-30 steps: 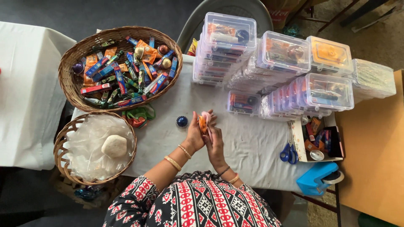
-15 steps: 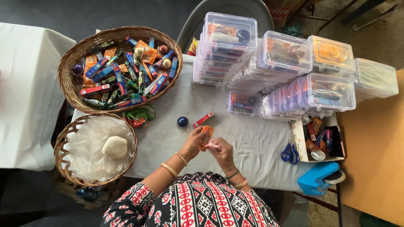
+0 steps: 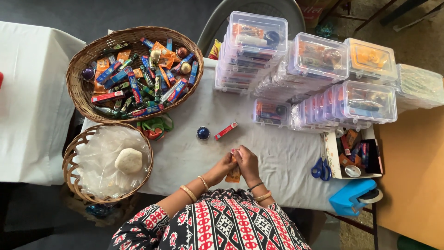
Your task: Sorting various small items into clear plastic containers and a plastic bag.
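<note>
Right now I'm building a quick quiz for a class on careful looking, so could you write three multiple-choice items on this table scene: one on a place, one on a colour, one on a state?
1. Where do the scissors lie?
A. in the big basket
B. beside the small cardboard box
C. on the chair

2. What colour are the scissors' handles?
A. blue
B. green
C. yellow

3. What holds the orange packet?
A. nothing, it lies alone on the cloth
B. the left hand only
C. both hands together

Answers:
1 B, they lie against the small cardboard box.
2 A, both loops are blue.
3 C, the left hand and right hand meet around it.
</note>
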